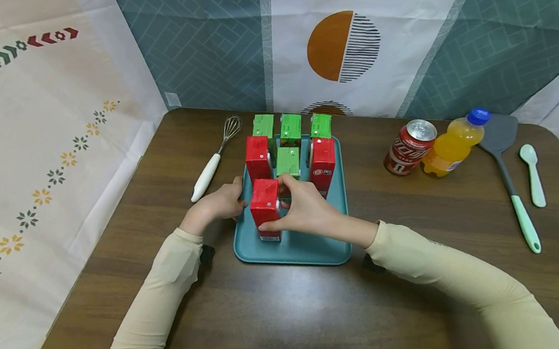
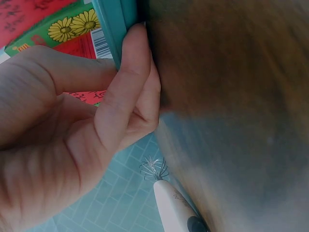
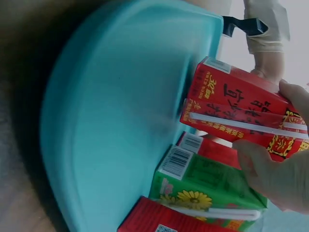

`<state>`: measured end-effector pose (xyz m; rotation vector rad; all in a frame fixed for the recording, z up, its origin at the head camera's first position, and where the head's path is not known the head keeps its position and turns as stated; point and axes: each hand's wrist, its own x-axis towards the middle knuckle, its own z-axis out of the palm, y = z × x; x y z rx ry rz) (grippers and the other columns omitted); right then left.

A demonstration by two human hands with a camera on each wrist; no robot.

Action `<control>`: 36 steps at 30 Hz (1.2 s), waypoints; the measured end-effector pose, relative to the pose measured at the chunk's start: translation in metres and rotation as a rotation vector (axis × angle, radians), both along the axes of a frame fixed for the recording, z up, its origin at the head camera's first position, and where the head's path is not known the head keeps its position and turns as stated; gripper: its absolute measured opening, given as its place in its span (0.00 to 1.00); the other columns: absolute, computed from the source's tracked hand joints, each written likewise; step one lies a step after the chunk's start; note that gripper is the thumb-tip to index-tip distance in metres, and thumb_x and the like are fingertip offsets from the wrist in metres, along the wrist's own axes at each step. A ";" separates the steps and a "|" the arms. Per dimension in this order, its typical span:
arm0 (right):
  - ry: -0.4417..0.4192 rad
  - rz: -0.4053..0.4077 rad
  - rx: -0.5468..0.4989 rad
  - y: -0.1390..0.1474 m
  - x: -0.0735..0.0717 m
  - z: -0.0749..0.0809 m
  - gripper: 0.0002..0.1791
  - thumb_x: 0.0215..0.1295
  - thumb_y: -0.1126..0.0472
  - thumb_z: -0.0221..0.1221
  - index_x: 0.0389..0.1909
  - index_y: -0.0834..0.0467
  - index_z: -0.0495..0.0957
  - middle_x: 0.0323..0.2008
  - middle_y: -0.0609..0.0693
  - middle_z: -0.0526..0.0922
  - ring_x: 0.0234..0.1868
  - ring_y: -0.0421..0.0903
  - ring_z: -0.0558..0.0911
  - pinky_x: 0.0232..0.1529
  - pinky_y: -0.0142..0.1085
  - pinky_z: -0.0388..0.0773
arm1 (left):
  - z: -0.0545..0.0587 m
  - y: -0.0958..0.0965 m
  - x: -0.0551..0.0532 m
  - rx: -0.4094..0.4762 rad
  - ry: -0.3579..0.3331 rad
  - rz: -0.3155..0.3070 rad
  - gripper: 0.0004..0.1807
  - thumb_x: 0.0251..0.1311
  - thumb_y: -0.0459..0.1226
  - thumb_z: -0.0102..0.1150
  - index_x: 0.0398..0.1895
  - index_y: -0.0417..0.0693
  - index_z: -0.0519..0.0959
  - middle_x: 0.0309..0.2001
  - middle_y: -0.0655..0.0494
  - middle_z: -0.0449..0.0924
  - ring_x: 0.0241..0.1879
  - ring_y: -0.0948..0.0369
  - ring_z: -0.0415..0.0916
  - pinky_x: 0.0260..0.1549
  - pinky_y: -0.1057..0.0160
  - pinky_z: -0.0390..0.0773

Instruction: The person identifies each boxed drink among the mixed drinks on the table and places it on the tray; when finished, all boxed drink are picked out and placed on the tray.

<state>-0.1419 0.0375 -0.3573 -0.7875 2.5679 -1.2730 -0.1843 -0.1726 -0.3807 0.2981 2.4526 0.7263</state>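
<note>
My right hand (image 1: 309, 205) grips a red drink carton (image 1: 265, 206) between thumb and fingers, over the front left part of a teal tray (image 1: 311, 246). In the right wrist view, this red carton (image 3: 231, 104) has a wrapped straw along its side, and its lower end overlaps the tray's wall. At the tray's left side, my left hand (image 1: 222, 201) pinches the rim (image 2: 116, 29), thumb inside and fingers outside. Two more red cartons, one left (image 1: 258, 157) and one right (image 1: 322, 162), stand on the tray. Green cartons (image 1: 288, 161) stand between and behind them.
A whisk (image 1: 213, 163) with a white handle lies left of the tray. To the right stand a red can (image 1: 409, 146) and an orange drink bottle (image 1: 453, 142). Beyond them lie a grey spatula (image 1: 509, 176) and a pale green spoon (image 1: 533, 174). Patterned cloth (image 1: 198, 48) hangs behind the table.
</note>
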 end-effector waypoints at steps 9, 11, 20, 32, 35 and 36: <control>-0.006 0.045 0.053 -0.007 -0.003 0.000 0.37 0.43 0.52 0.73 0.51 0.57 0.64 0.46 0.48 0.77 0.45 0.42 0.77 0.44 0.36 0.77 | 0.000 0.000 -0.001 0.009 0.002 -0.011 0.36 0.63 0.30 0.46 0.68 0.26 0.41 0.47 0.33 0.73 0.26 0.56 0.80 0.28 0.62 0.77; -0.001 0.054 0.055 -0.005 -0.003 0.000 0.37 0.43 0.52 0.73 0.52 0.56 0.64 0.47 0.48 0.76 0.46 0.42 0.77 0.45 0.36 0.77 | 0.000 0.000 -0.002 0.006 0.001 -0.006 0.36 0.63 0.30 0.46 0.68 0.26 0.41 0.47 0.32 0.73 0.27 0.56 0.80 0.29 0.62 0.77; 0.009 0.071 0.041 0.003 -0.003 -0.005 0.38 0.44 0.52 0.73 0.56 0.55 0.66 0.49 0.47 0.76 0.47 0.42 0.77 0.46 0.38 0.78 | -0.003 0.002 -0.006 0.019 -0.016 -0.006 0.36 0.64 0.31 0.47 0.68 0.26 0.41 0.52 0.31 0.70 0.28 0.56 0.81 0.33 0.61 0.78; -0.068 0.120 0.015 0.022 0.003 -0.008 0.46 0.45 0.48 0.71 0.65 0.53 0.61 0.59 0.48 0.69 0.58 0.50 0.71 0.51 0.45 0.75 | 0.015 -0.014 0.000 -0.005 0.020 -0.019 0.36 0.63 0.34 0.53 0.68 0.29 0.48 0.36 0.41 0.77 0.26 0.58 0.78 0.32 0.62 0.78; -0.043 0.128 -0.004 0.044 0.007 -0.008 0.43 0.48 0.51 0.70 0.64 0.56 0.62 0.61 0.52 0.69 0.59 0.53 0.70 0.52 0.47 0.75 | 0.025 -0.021 0.007 -0.010 0.141 -0.009 0.35 0.63 0.35 0.53 0.68 0.29 0.52 0.32 0.44 0.77 0.26 0.57 0.75 0.30 0.61 0.75; -0.027 0.123 -0.002 0.053 0.008 -0.007 0.41 0.50 0.52 0.70 0.64 0.56 0.63 0.61 0.53 0.69 0.59 0.54 0.70 0.52 0.48 0.74 | 0.028 -0.023 0.010 0.001 0.191 0.003 0.34 0.63 0.35 0.53 0.68 0.29 0.53 0.33 0.44 0.78 0.27 0.56 0.75 0.30 0.59 0.75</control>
